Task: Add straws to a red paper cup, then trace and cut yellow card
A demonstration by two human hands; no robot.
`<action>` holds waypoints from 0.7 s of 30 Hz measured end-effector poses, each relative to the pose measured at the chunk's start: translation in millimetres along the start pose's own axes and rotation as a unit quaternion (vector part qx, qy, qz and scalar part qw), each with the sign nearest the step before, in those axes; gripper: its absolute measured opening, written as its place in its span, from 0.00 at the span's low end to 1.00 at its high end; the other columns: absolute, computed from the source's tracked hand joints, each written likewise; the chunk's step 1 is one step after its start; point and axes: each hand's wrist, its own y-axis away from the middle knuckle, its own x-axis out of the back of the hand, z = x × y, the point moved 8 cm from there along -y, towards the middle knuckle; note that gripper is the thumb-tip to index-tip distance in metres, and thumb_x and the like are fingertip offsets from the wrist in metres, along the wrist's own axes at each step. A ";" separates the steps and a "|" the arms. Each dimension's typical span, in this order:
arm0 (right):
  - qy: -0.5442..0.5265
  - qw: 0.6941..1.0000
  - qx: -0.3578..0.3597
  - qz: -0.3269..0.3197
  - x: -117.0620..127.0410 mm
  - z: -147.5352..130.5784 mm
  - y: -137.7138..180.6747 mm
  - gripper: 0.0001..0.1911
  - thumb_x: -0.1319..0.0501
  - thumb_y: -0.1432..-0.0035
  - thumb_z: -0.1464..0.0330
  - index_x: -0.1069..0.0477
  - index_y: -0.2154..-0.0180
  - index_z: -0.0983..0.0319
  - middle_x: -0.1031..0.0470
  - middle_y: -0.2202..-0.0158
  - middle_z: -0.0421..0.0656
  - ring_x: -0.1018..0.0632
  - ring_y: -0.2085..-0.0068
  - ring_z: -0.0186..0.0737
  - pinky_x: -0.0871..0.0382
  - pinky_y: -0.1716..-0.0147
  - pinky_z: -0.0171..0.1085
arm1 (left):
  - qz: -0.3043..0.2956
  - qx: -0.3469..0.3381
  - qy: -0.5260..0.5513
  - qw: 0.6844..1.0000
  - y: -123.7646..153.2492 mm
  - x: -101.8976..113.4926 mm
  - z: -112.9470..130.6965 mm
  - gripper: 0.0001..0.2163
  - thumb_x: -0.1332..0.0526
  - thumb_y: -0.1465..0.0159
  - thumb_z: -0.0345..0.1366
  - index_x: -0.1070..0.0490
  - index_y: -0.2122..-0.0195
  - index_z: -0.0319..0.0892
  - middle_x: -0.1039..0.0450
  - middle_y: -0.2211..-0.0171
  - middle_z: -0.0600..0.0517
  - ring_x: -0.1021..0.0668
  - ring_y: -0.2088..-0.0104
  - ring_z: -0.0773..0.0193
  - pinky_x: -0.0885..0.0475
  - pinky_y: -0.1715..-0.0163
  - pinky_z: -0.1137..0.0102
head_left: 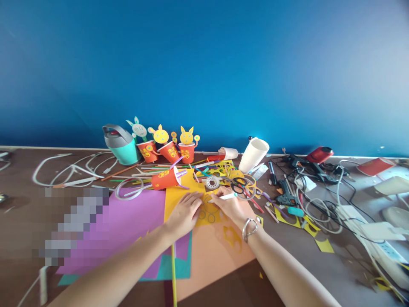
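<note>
My right hand (227, 202) is closed around a white pen (227, 196) with a pale green end, its tip over a yellow sheet (179, 194). Several circles are drawn on that sheet. Flat on its left part lies my left hand (185, 211), fingers stretched out and holding nothing. Just above the pen, a roll of tape (212, 182) rests by dark-handled scissors (238, 185). Left of them an orange-red paper cup (164, 178) with straws lies on its side. Peach paper (214, 260) and purple paper (128, 226) spread out under and beside the yellow sheet.
Along the blue wall stand a teal pot (123, 147), several red cups with paper animal heads (187, 136), and a tilted white cup (254, 154). Glue guns (285, 194), tangled cables and a power strip (383, 247) crowd the right. Paper scraps (324, 245) lie around.
</note>
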 end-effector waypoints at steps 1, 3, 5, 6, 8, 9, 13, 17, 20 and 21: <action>0.002 1.000 0.003 0.002 0.5 -1.3 0.1 0.16 0.39 0.50 0.59 0.42 0.80 0.59 0.35 0.83 0.36 0.33 0.80 0.33 0.41 0.81 0.32 | 0.000 0.000 0.001 1.000 0.0 -0.1 -0.1 0.11 0.44 0.39 0.22 0.30 0.59 0.41 0.26 0.50 0.46 0.27 0.46 0.55 0.31 0.45 0.55; 0.004 1.000 0.008 0.005 1.0 -2.2 0.1 0.16 0.39 0.50 0.58 0.42 0.80 0.59 0.35 0.83 0.36 0.33 0.80 0.33 0.42 0.81 0.32 | -0.001 0.000 0.001 1.000 0.0 -0.4 -0.2 0.11 0.44 0.39 0.22 0.30 0.59 0.41 0.26 0.50 0.46 0.27 0.46 0.55 0.31 0.45 0.55; 0.004 1.000 0.010 0.008 1.1 -0.6 0.1 0.16 0.40 0.50 0.59 0.42 0.80 0.59 0.36 0.83 0.36 0.35 0.80 0.32 0.42 0.81 0.32 | 0.000 0.000 0.002 1.000 0.1 -0.3 -0.2 0.11 0.44 0.39 0.22 0.30 0.59 0.41 0.27 0.49 0.45 0.27 0.46 0.55 0.30 0.45 0.55; 0.004 1.000 0.010 0.010 1.1 0.9 0.0 0.15 0.40 0.50 0.60 0.42 0.79 0.59 0.36 0.83 0.36 0.35 0.80 0.32 0.43 0.81 0.32 | 0.000 0.000 0.003 1.000 0.2 -0.2 -0.1 0.11 0.44 0.39 0.22 0.30 0.59 0.41 0.27 0.49 0.45 0.27 0.46 0.55 0.30 0.45 0.55; 0.007 1.000 0.008 0.015 1.2 4.3 -0.1 0.14 0.40 0.49 0.61 0.42 0.79 0.59 0.36 0.82 0.35 0.36 0.80 0.32 0.43 0.80 0.32 | 0.001 -0.001 0.004 1.000 0.3 0.1 0.1 0.11 0.44 0.39 0.22 0.30 0.59 0.41 0.27 0.50 0.46 0.27 0.46 0.55 0.30 0.45 0.55; 0.008 1.000 0.006 0.018 1.3 5.6 -0.2 0.14 0.40 0.49 0.62 0.42 0.78 0.59 0.37 0.82 0.35 0.36 0.79 0.32 0.44 0.81 0.32 | 0.001 -0.002 0.004 1.000 0.4 0.2 0.3 0.11 0.44 0.39 0.22 0.30 0.59 0.41 0.27 0.50 0.46 0.27 0.46 0.55 0.30 0.46 0.55; 0.017 0.999 0.011 0.034 3.4 5.3 -0.5 0.14 0.40 0.50 0.63 0.44 0.79 0.59 0.39 0.82 0.34 0.37 0.79 0.31 0.45 0.81 0.32 | 0.001 -0.004 0.004 1.000 0.5 0.0 0.4 0.10 0.44 0.38 0.23 0.30 0.59 0.41 0.26 0.50 0.46 0.27 0.46 0.55 0.30 0.46 0.55; 0.036 0.998 0.026 0.048 6.7 0.5 -0.5 0.15 0.41 0.50 0.62 0.44 0.80 0.59 0.39 0.82 0.34 0.36 0.79 0.32 0.44 0.81 0.32 | 0.006 -0.006 0.004 1.000 0.5 0.4 0.1 0.10 0.45 0.38 0.24 0.30 0.58 0.42 0.26 0.50 0.46 0.27 0.46 0.55 0.30 0.46 0.55; 0.051 0.996 0.039 0.060 9.6 -1.9 0.2 0.14 0.42 0.50 0.63 0.45 0.80 0.59 0.39 0.82 0.35 0.35 0.78 0.33 0.43 0.79 0.32 | 0.008 -0.005 0.009 1.000 0.6 0.5 -0.2 0.10 0.44 0.38 0.23 0.30 0.58 0.42 0.27 0.50 0.46 0.27 0.46 0.55 0.30 0.46 0.55; 0.054 0.996 0.041 0.063 10.2 -1.9 0.4 0.14 0.42 0.50 0.63 0.45 0.80 0.59 0.39 0.81 0.35 0.36 0.78 0.32 0.43 0.80 0.32 | 0.007 -0.005 0.009 1.000 0.6 0.4 -0.2 0.10 0.44 0.38 0.23 0.30 0.58 0.42 0.27 0.50 0.46 0.27 0.46 0.55 0.30 0.46 0.55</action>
